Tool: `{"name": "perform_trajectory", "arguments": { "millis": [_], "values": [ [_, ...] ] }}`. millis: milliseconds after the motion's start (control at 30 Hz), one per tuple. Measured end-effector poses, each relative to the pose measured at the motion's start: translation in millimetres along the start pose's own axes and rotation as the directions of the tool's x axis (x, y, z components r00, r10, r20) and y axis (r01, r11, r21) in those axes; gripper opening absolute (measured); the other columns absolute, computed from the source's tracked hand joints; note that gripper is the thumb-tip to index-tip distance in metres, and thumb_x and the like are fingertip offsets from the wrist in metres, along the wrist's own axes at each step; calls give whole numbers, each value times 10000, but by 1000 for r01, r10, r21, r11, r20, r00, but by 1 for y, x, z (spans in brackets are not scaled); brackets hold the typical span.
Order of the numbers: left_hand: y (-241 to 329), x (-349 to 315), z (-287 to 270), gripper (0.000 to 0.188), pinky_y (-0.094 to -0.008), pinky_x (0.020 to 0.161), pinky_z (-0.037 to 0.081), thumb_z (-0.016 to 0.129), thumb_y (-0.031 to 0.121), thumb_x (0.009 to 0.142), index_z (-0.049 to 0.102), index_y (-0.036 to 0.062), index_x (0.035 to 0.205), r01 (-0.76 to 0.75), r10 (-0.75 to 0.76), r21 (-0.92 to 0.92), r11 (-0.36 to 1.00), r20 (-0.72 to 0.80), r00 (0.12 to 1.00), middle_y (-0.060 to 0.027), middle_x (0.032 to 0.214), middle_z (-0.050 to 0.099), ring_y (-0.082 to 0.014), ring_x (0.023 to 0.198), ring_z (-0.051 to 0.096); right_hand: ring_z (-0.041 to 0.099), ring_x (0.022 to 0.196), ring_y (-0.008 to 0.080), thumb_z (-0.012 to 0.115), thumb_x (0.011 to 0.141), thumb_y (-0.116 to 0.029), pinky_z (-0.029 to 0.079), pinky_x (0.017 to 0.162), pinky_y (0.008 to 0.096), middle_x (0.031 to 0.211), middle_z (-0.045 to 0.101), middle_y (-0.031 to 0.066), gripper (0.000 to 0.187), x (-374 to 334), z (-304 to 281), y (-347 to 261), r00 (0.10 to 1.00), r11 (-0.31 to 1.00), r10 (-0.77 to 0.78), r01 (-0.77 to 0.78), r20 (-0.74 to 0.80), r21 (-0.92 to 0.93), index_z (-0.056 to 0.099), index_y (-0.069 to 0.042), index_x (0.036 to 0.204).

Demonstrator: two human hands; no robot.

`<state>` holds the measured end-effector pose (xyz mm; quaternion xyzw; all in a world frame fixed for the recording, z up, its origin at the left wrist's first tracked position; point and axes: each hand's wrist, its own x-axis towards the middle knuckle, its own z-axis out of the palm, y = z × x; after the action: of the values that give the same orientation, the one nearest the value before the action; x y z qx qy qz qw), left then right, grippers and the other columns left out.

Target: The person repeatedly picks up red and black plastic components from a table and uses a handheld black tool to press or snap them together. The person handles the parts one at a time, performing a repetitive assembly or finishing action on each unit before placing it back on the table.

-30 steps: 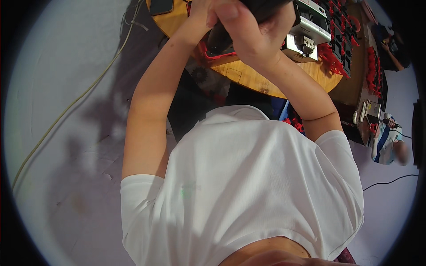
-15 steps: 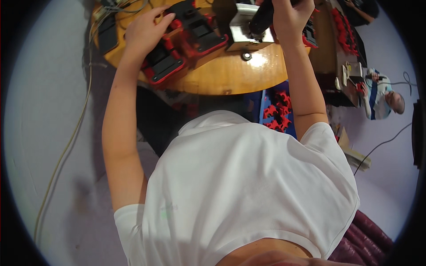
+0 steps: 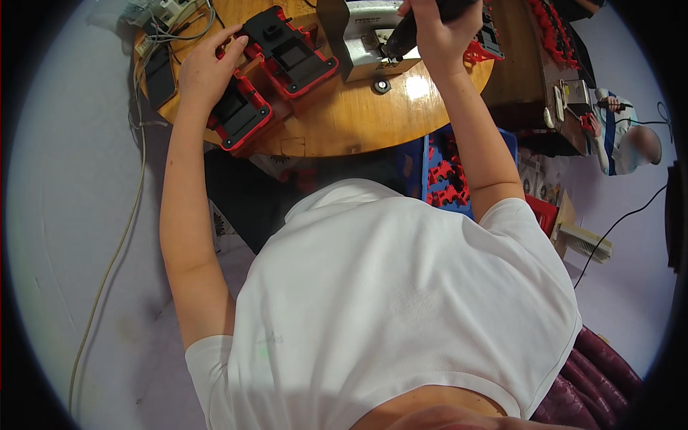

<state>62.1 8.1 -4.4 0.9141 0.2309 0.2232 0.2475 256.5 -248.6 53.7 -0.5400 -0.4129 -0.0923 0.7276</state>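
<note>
At the wooden table are two hands, one tool, one box and (left) two red-black units.

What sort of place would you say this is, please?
Probably an assembly workshop: red-and-black plastic units on a yellowish wooden table, a black handheld tool, and a blue plastic bin of red parts.

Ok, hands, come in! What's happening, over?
Left hand at red-and-black frames, grip unclear. Right hand holding black tool, tip at metal box. Round piece near box, clear of hands.
</note>
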Motion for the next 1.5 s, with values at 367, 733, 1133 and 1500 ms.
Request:
{"name": "perform_trajectory", "arguments": {
  "millis": [367, 733, 1133, 1500],
  "values": [
    [9, -6, -9, 402, -366, 723, 510, 647, 410, 904, 706, 164, 1216, -71, 71, 2, 997, -46, 996, -123, 857, 701, -270, 804, 683, 574, 548, 141, 700, 945, -309, 480, 503, 295, 704, 567, 42, 317, 71, 98, -4, 984, 922, -174, 151, 33, 357, 512, -55, 966],
    [23, -4, -12, 439, -391, 747, 516, 658, 400, 870, 712, 127, 1209, -2, -1, 64, 998, 35, 999, -122, 891, 708, -262, 762, 669, 573, 599, 108, 729, 925, -216, 484, 540, 269, 792, 589, 23, 331, 73, 148, 34, 993, 930, -111, 94, 27, 354, 496, -62, 1101],
    [26, -5, -14, 386, -431, 793, 489, 661, 370, 860, 732, 119, 1144, -14, 13, 34, 999, 16, 1000, -117, 888, 715, -305, 852, 669, 540, 636, 79, 707, 940, -193, 447, 553, 246, 796, 558, -3, 307, 70, 157, 37, 990, 968, -106, 80, 97, 237, 495, -65, 1121],
    [2, -6, -1, 375, -342, 720, 503, 655, 373, 910, 720, 116, 1176, -192, 185, -45, 980, -136, 973, -135, 918, 716, -257, 830, 686, 595, 583, 158, 673, 952, -244, 495, 525, 306, 745, 581, 69, 266, 56, 60, -26, 982, 972, 91, -124, 167, 201, 530, -19, 943]
  ]
}}
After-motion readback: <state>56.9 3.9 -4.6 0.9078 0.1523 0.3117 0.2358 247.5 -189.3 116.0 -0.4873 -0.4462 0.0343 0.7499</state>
